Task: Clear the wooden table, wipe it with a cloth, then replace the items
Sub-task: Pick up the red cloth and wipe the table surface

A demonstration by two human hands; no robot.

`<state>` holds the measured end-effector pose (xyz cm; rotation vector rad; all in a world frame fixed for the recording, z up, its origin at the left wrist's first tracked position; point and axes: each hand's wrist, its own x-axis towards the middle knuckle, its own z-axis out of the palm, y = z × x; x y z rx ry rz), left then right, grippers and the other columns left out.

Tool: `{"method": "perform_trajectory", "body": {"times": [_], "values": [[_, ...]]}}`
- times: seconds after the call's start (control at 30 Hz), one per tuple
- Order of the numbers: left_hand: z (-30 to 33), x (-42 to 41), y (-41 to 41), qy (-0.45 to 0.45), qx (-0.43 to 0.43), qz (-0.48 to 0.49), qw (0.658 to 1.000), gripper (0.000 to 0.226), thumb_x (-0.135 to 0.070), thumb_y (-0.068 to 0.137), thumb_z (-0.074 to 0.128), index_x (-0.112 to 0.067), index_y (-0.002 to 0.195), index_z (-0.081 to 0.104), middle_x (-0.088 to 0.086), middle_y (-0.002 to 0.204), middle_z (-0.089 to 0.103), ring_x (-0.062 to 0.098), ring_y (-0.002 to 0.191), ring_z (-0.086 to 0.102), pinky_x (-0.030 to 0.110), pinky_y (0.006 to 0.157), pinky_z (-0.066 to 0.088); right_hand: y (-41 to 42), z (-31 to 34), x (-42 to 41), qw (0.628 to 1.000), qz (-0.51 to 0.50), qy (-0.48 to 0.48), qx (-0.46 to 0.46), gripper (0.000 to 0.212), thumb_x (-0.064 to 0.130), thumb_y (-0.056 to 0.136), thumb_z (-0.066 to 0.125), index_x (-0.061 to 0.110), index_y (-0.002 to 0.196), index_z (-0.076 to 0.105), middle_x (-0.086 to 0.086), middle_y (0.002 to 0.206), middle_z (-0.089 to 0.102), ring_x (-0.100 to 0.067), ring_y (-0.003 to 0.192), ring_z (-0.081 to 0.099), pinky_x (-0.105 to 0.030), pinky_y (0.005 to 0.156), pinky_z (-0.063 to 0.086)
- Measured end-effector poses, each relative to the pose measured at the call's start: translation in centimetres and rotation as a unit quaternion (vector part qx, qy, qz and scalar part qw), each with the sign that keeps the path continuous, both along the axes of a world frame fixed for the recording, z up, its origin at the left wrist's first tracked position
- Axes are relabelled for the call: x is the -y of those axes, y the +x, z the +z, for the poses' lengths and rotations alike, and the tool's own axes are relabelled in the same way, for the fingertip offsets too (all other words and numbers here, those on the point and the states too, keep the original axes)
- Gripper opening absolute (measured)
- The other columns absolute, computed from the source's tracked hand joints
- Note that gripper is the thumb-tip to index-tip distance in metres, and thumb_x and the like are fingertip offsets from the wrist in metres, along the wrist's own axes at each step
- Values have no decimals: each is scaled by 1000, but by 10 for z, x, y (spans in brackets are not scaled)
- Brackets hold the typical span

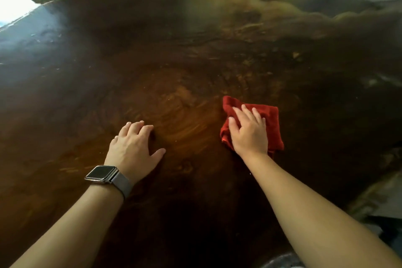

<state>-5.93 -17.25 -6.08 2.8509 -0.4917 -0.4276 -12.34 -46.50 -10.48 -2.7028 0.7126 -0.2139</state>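
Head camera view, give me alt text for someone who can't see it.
A right hand presses a red cloth flat on a dark, glossy wooden table. The left hand, a watch on its wrist, rests palm-down on the wood beside it. No other items show on the tabletop.

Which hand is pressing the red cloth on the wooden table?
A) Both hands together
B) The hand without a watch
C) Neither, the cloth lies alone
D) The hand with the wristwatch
B: the bare-wristed right hand lies flat on the red cloth, while the left hand, with the wristwatch, rests on the bare wooden table.
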Motion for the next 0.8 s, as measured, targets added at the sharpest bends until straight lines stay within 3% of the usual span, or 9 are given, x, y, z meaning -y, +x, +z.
{"method": "perform_trajectory", "body": {"times": [0.1, 0.2, 0.27, 0.4, 0.6, 0.8], "values": [[-4, 8, 0, -4, 2, -4, 1000, 78, -63, 81, 59, -26, 147, 37, 1, 156, 33, 29, 147, 20, 52, 113, 33, -16, 4, 34, 995, -74, 38, 53, 53, 51, 104, 30, 25, 146, 51, -1, 147, 55, -28, 145, 37, -54, 119, 27], [-7, 7, 2, -6, 0, 1, 1000, 78, -64, 82, 58, -26, 147, 36, 1, 157, 32, 29, 148, 19, 52, 114, 31, -5, 2, 50, 997, -79, 24, 9, 52, 51, 105, 30, 26, 148, 48, 1, 154, 48, -27, 150, 27, -55, 122, 15], [-7, 1, 3, -5, 0, 4, 1000, 79, -65, 82, 57, -26, 147, 36, 1, 157, 32, 29, 148, 19, 52, 115, 30, 9, 0, 45, 999, -49, 12, -21, 50, 50, 105, 33, 28, 147, 50, 1, 157, 44, -25, 152, 22, -54, 123, 8], [-6, -11, 6, 0, 4, 0, 1000, 80, -66, 81, 57, -26, 147, 37, 2, 157, 33, 30, 147, 20, 51, 115, 30, 26, 0, 16, 999, 43, 3, -24, 47, 53, 102, 37, 35, 142, 54, 3, 156, 44, -23, 151, 23, -51, 122, 7], [-2, -14, 1, -7, -2, -16, 1000, 80, -65, 80, 60, -26, 146, 37, 3, 156, 34, 31, 147, 22, 53, 115, 30, 16, 0, -36, 995, 98, 23, -6, 45, 54, 97, 46, 38, 138, 58, 4, 153, 47, -22, 149, 25, -48, 121, 6], [10, -20, -23, -7, -2, -4, 1000, 80, -62, 79, 63, -24, 146, 39, 4, 155, 34, 31, 146, 22, 55, 112, 33, 2, 1, -94, 984, 176, 13, -16, 46, 53, 96, 45, 39, 138, 57, 2, 153, 47, -26, 149, 26, -57, 122, 14]]}}
